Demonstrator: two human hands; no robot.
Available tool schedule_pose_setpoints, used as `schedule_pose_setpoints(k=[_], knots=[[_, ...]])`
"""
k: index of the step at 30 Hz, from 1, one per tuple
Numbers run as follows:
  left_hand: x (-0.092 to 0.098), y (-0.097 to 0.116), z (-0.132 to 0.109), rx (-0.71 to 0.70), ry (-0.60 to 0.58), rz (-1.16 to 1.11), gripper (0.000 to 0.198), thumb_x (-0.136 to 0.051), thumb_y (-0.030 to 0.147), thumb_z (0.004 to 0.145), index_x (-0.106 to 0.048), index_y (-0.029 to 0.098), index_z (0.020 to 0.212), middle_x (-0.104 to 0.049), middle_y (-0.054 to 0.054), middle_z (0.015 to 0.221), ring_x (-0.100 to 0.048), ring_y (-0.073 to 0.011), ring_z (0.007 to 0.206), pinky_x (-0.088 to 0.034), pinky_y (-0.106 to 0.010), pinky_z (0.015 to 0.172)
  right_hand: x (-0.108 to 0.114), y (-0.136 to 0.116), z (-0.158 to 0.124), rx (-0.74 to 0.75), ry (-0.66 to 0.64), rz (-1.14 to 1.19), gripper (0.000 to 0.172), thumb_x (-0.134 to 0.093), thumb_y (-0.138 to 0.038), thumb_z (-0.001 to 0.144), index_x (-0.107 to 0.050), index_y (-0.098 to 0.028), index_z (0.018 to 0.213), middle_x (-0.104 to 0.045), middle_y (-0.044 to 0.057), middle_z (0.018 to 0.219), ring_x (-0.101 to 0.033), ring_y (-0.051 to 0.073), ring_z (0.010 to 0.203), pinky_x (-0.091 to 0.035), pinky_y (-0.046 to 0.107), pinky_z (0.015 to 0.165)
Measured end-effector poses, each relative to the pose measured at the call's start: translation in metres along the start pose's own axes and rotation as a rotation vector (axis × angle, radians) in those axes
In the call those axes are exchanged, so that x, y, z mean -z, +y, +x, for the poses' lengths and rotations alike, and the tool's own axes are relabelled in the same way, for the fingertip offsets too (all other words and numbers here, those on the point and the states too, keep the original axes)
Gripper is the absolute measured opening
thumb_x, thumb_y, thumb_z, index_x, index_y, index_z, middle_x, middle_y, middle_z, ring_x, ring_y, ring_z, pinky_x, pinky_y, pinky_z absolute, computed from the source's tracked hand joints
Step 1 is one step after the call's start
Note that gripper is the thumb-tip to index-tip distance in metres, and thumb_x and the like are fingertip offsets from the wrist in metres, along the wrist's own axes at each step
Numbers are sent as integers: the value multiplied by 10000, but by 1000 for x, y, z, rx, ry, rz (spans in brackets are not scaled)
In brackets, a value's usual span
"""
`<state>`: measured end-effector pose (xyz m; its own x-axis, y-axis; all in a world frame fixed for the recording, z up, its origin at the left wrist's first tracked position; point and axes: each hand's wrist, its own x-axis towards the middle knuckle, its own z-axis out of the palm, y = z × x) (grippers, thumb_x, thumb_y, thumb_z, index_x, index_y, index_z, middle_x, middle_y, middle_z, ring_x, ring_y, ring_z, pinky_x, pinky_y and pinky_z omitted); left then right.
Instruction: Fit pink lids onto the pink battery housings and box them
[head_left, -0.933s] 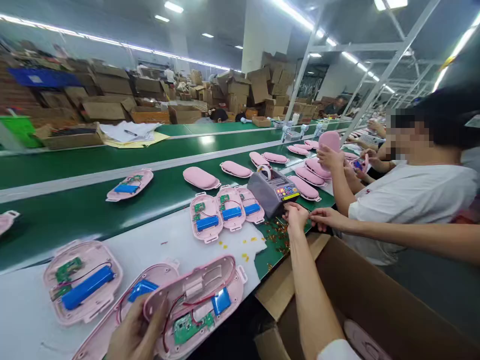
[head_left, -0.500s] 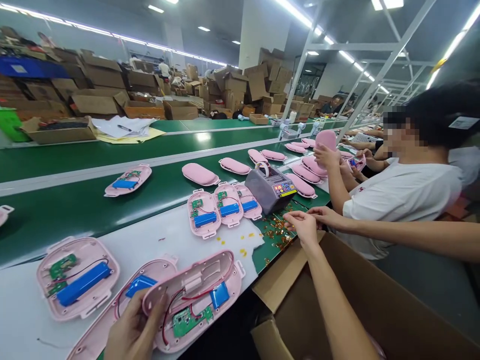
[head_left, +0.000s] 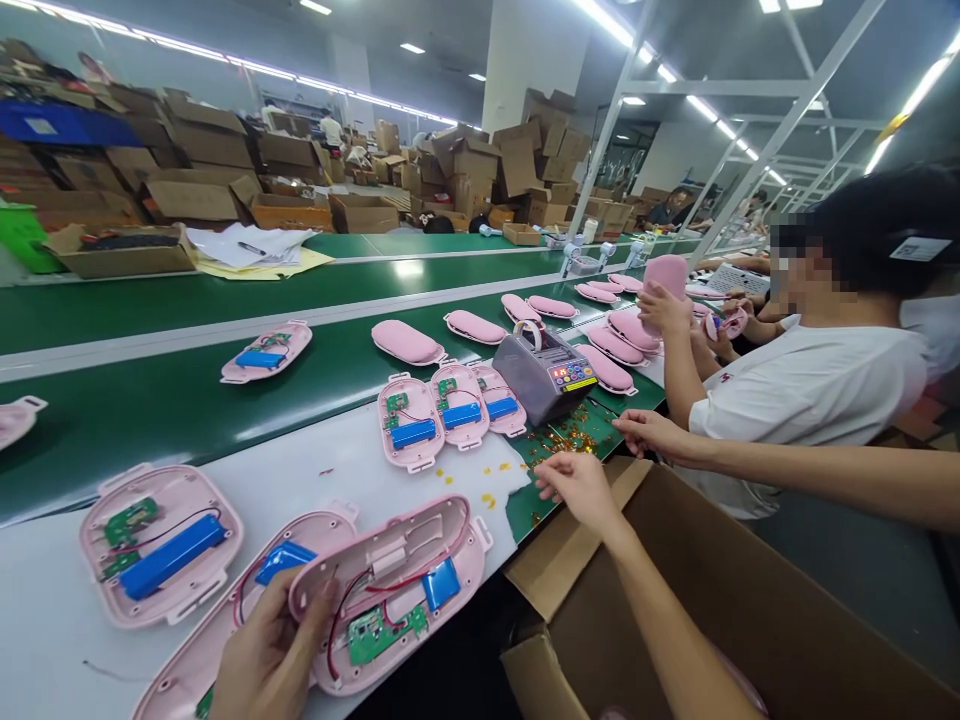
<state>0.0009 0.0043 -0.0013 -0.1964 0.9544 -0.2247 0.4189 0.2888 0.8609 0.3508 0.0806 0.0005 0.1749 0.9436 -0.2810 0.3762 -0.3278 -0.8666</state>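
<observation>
Green bench [head_left: 150, 420]: left hand [head_left: 266, 660] tight on open pink casing [head_left: 397, 590]; right hand [head_left: 577, 487] above carton [head_left: 720, 600], grip indiscernible.

The left hand [head_left: 270, 660] grips an open pink shell [head_left: 390, 590] — right hand [head_left: 574, 485] hovers.

Left hand [head_left: 262, 665], cut by bottom edge, hid end of pink housing [head_left: 394, 590]; right hand [head_left: 574, 485] pinch was too small to tell.
</observation>
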Motion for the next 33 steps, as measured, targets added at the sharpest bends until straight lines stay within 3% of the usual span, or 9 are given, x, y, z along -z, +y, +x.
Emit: schedule_pose_setpoints(k=[4, 8, 12, 15, 18, 21, 25, 29, 33], knots=[[-1, -1, -1, 20, -18, -43, 422, -547, 624, 792, -577, 212, 883, -556, 30, 594, -514, -158, 516, -404, -247, 473, -12, -5, -29, 273, -116, -324, 198, -540, -226, 821, -734, -243, 856, -723, 32, 967, -656, 207, 938, -498, 352, 830], [-1, -7, 1, 12, -44, -44, 409, -551, 610, 795, -556, 215, 900, -542, 40, 580, -506, -153, 504, -396, -241, 469, -13, -10, -40, 121, -52, -276, 207, -541, -348, 870, -685, -202, 848, -665, 5, 664, -583, 150, 567, -463, 290, 593], [0, -12, 4, -28, -57, -59, 389, -546, 592, 813, -558, 216, 910, -570, 33, 636, -539, -157, 549, -418, -241, 503, -14, -9, -64, 141, -62, -210, 172, -600, -330, 845, -664, -198, 935, -685, 17, 827, -608, 145, 710, -464, 260, 667], [1, -12, 5, -52, -70, -40, 383, -533, 586, 827, -565, 214, 913, -541, 36, 626, -505, -148, 538, -395, -240, 493, -18, 1, -93, 59, -96, -156, 291, -591, -427, 863, -622, -170, 731, -605, 2, 620, -542, 122, 562, -409, 239, 548], [2, -8, 5, -60, -77, -49, 380, -527, 578, 836, -565, 207, 906, -533, 32, 629, -500, -149, 547, -386, -240, 491, -17, 11, -104, 10, -162, -33, 390, -496, -497, 914, -655, -155, 811, -641, 29, 665, -521, 103, 506, -404, 230, 499], [2, -5, 7, -53, -86, -70, 388, -537, 581, 829, -561, 204, 918, -569, 19, 670, -542, -164, 592, -413, -242, 514, -7, 9, -71, -22, 44, 177, 423, -619, -567, 807, -651, -161, 919, -677, 47, 750, -536, 99, 494, -398, 209, 430], [2, -7, 9, -48, -93, -67, 436, -540, 615, 810, -562, 204, 953, -586, 13, 666, -563, -184, 592, -442, -261, 527, 15, -6, 13, -110, 333, 474, 527, -697, -655, 664, -610, -166, 839, -683, 52, 752, -599, 116, 515, -463, 203, 419], [4, -11, 10, -59, -82, -51, 457, -537, 622, 810, -568, 198, 976, -604, 3, 695, -571, -190, 614, -454, -269, 548, 23, -5, 72, -146, 377, 521, 551, -657, -682, 685, -613, -160, 856, -706, 84, 827, -662, 144, 601, -544, 231, 493], [5, -12, 9, -30, -99, -40, 464, -520, 625, 822, -560, 197, 996, -600, 1, 706, -573, -192, 611, -458, -274, 544, 23, 8, 87, -154, 363, 539, 510, -689, -633, 684, -620, -159, 859, -716, 89, 862, -678, 147, 653, -554, 223, 520]])
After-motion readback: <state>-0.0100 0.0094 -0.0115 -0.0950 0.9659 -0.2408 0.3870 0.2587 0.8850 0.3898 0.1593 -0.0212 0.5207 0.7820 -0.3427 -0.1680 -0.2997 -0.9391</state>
